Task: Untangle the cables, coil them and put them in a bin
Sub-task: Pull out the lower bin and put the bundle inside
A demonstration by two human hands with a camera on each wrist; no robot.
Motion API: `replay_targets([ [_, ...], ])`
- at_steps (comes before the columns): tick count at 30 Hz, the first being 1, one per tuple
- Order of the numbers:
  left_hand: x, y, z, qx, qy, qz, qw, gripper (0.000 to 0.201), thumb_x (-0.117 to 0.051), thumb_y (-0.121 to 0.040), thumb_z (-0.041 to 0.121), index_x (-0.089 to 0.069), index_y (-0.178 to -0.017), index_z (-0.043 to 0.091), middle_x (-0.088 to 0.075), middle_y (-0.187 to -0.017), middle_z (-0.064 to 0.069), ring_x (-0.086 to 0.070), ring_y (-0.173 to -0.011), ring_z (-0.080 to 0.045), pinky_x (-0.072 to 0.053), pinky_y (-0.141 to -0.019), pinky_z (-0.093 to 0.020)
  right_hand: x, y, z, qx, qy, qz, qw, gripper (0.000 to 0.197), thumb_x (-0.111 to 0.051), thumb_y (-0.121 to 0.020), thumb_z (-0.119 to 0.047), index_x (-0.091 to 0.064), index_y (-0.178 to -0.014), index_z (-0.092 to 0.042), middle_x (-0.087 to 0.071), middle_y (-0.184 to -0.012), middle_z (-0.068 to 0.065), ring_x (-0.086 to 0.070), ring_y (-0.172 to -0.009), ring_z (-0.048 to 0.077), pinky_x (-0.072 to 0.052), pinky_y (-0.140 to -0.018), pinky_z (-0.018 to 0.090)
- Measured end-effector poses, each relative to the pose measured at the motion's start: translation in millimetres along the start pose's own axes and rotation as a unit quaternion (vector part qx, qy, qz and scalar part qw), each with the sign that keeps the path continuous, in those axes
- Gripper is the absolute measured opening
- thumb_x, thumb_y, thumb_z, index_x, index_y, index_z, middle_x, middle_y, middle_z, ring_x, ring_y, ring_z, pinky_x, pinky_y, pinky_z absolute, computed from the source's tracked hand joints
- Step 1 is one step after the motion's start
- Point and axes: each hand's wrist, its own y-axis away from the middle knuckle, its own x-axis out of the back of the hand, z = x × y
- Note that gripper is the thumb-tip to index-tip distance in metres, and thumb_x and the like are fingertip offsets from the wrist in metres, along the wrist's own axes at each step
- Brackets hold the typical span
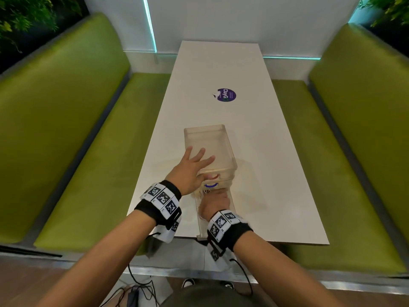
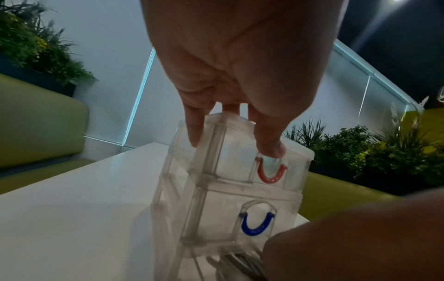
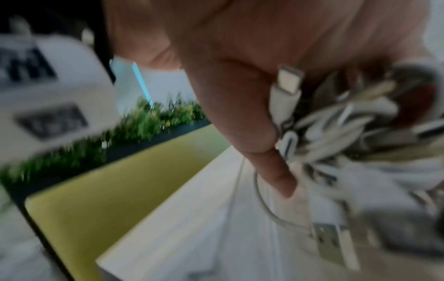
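A clear plastic drawer unit [image 1: 212,142] stands on the white table [image 1: 221,69] near its front edge. My left hand [image 1: 192,167] lies flat on its top with fingers spread, thumb by the red handle [image 2: 271,174]. Below that is a blue handle [image 2: 257,226]. The bottom drawer [image 1: 197,218] is pulled out toward me. My right hand [image 1: 213,203] is inside it and grips a tangled bundle of white cables [image 3: 348,133]. A USB-C plug [image 3: 289,79] and a USB-A plug [image 3: 329,245] stick out of the bundle.
A round purple sticker [image 1: 226,95] sits mid-table. Green benches [image 1: 66,129] flank the table on both sides, with a white wall at the far end. Black leads [image 1: 137,291] trail on the floor by my feet.
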Motion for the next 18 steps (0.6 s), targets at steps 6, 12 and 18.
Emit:
replay_targets([
  [6, -4, -1, -1, -0.008, 0.0, 0.013, 1.0, 0.056, -0.045, -0.096, 0.042, -0.026, -0.148, 0.032, -0.013, -0.161, -0.002, 0.009, -0.147, -0.032, -0.01, -0.118, -0.041, -2, 28, 41, 0.176, -0.063, 0.018, 0.982, 0.084, -0.052, -0.094, -0.034, 0.002, -0.148, 0.0, 0.004, -0.155, 0.026, 0.003, -0.145, 0.041, -0.008, -0.119, 0.045],
  [12, -2, 0, -1, -0.011, 0.003, 0.013, 1.0, 0.056, -0.046, -0.096, 0.041, -0.026, -0.148, 0.032, -0.013, -0.161, -0.002, 0.009, -0.147, -0.032, -0.01, -0.118, -0.042, -37, 45, 75, 0.297, 0.096, 0.085, 0.946, 0.079, -0.032, -0.092, -0.063, -0.006, -0.151, -0.018, 0.002, -0.158, 0.02, 0.002, -0.146, 0.04, 0.01, -0.112, 0.058],
  [18, 4, 1, 2, 0.003, -0.009, -0.011, 1.0, 0.057, -0.044, -0.097, 0.043, -0.023, -0.149, 0.034, -0.011, -0.161, 0.0, 0.01, -0.147, -0.031, -0.014, -0.118, -0.043, -44, 32, 85, 0.328, 0.137, 0.046, 0.934, 0.105, -0.063, -0.081, -0.053, 0.009, -0.151, -0.02, 0.012, -0.158, 0.017, 0.013, -0.146, 0.035, 0.008, -0.118, 0.051],
])
